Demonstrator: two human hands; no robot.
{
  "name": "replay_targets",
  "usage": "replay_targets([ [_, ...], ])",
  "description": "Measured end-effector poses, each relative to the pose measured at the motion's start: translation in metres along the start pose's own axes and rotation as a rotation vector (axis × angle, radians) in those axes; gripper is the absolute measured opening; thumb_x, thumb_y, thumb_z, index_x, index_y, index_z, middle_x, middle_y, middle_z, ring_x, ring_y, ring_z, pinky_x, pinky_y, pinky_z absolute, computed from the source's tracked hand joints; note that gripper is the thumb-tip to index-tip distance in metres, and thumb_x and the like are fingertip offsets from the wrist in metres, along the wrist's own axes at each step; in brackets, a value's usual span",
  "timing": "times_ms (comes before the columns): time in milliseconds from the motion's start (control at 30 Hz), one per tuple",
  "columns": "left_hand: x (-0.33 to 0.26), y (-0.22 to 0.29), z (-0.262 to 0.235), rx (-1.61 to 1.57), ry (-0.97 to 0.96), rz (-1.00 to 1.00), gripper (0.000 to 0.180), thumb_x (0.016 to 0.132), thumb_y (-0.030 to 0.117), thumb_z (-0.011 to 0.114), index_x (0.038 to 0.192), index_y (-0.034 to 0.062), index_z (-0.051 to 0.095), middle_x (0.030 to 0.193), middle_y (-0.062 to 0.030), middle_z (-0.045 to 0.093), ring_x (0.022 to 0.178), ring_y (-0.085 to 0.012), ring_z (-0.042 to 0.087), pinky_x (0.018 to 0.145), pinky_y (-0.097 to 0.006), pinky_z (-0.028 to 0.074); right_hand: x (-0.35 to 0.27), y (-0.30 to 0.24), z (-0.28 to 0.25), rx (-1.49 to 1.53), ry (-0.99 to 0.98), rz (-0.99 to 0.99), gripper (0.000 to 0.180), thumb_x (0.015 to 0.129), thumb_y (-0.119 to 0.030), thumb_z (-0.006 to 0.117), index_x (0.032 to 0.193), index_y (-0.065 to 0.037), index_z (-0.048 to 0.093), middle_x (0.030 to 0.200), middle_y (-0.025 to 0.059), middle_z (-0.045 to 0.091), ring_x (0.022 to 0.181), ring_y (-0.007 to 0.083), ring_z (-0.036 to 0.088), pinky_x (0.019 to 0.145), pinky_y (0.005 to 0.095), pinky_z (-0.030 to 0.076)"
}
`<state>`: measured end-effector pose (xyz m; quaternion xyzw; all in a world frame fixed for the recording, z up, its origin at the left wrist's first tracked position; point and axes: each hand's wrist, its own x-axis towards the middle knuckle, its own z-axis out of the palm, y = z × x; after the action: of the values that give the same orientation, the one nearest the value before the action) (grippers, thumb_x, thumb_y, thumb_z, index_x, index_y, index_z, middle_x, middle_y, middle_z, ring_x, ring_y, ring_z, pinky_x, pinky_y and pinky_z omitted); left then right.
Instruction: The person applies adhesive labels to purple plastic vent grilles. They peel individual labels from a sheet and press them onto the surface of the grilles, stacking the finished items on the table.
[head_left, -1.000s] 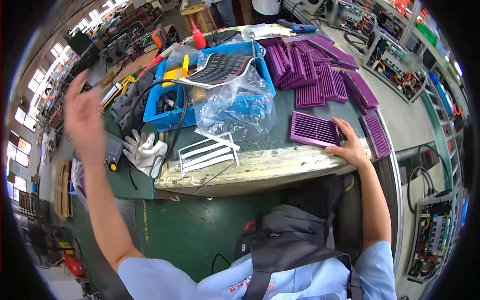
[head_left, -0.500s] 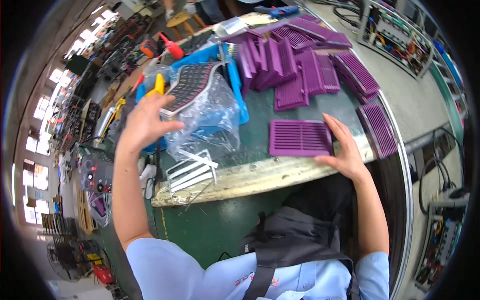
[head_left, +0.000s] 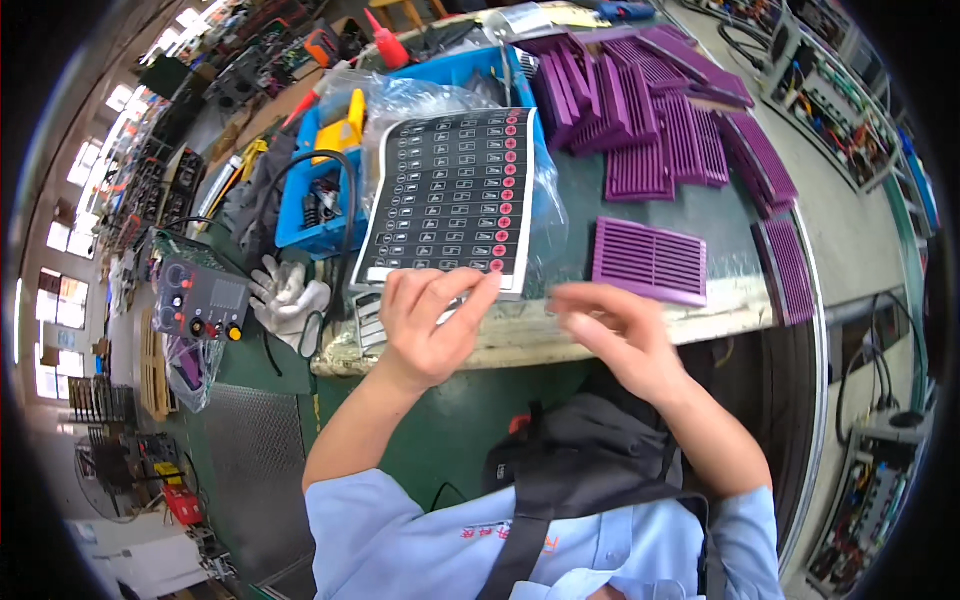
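Observation:
My left hand (head_left: 432, 325) has its fingers and thumb pinched at the lower edge of a black label sheet (head_left: 450, 190) with rows of white symbols and a column of red marks. The sheet lies tilted over a clear plastic bag (head_left: 548, 205) and a blue bin (head_left: 455, 68). My right hand (head_left: 625, 338) hovers at the bench's front edge, fingers apart and slightly blurred, with nothing in it. Just beyond it a purple slotted vent panel (head_left: 650, 260) lies flat. A white strip-like backing frame (head_left: 370, 325) sits partly hidden beside my left hand.
Several more purple panels (head_left: 640, 170) are heaped at the back right, others along the right edge (head_left: 783, 270). A blue parts bin (head_left: 320, 238), white gloves (head_left: 288, 295) and a control box (head_left: 203, 300) stand left. A red bottle (head_left: 386, 45) is farther back.
My left hand came down and right to the label sheet's lower edge; the sheet now lies nearer and flatter. My right hand let go of the purple panel and moved left.

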<state>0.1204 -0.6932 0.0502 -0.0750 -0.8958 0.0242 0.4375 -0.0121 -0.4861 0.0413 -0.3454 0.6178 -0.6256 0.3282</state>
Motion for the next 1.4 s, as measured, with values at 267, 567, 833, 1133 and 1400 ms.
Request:
replay_targets([
  [267,0.007,-0.003,-0.002,-0.453,-0.152,-0.277,0.038,0.076,0.0,0.077,0.113,0.0068,0.073,0.102,-0.0079,0.064,0.079,-0.0182,0.059,0.07,-0.031,0.048,0.04,0.019,0.022,0.486,-0.037,0.132,0.02,0.095,-0.012,0.066,0.11,0.002,0.068,0.098,0.0076,0.07,0.085,0.0121,0.067,0.073,0.0269,0.055],
  [567,0.024,-0.009,0.012,-0.636,-0.264,-0.488,0.03,0.081,0.001,0.075,0.111,0.0018,0.071,0.097,-0.009,0.06,0.073,-0.0178,0.061,0.063,-0.03,0.051,0.045,0.017,0.03,0.485,0.052,0.075,0.016,0.097,-0.01,0.062,0.106,0.003,0.066,0.095,0.0058,0.068,0.085,0.0122,0.066,0.073,0.0274,0.057],
  [833,0.024,-0.016,0.016,-0.68,-0.272,-0.517,0.025,0.081,0.004,0.076,0.106,0.0046,0.075,0.094,-0.0069,0.062,0.083,-0.0169,0.063,0.07,-0.029,0.052,0.053,0.02,0.031,0.409,0.031,0.014,0.012,0.1,-0.009,0.057,0.101,0.001,0.062,0.091,0.0029,0.064,0.082,0.0103,0.065,0.073,0.0278,0.058],
  [1133,0.03,-0.025,0.024,-1.022,-0.21,-0.657,0.026,0.082,0.002,0.077,0.108,0.0053,0.076,0.094,-0.0026,0.063,0.087,-0.0102,0.058,0.074,-0.023,0.046,0.062,0.012,0.03,0.394,0.02,-0.146,0.012,0.101,-0.011,0.056,0.1,0.0,0.06,0.093,0.0012,0.061,0.085,0.0089,0.063,0.077,0.0285,0.058],
  [1400,0.022,-0.023,0.026,-1.259,-0.184,-0.806,0.024,0.084,0.004,0.077,0.108,0.0037,0.075,0.097,0.0004,0.061,0.08,-0.0048,0.056,0.069,-0.02,0.045,0.061,0.014,0.033,0.418,-0.019,-0.183,0.014,0.102,-0.01,0.054,0.104,0.002,0.06,0.097,0.0031,0.063,0.088,0.0094,0.062,0.079,0.0274,0.057],
])
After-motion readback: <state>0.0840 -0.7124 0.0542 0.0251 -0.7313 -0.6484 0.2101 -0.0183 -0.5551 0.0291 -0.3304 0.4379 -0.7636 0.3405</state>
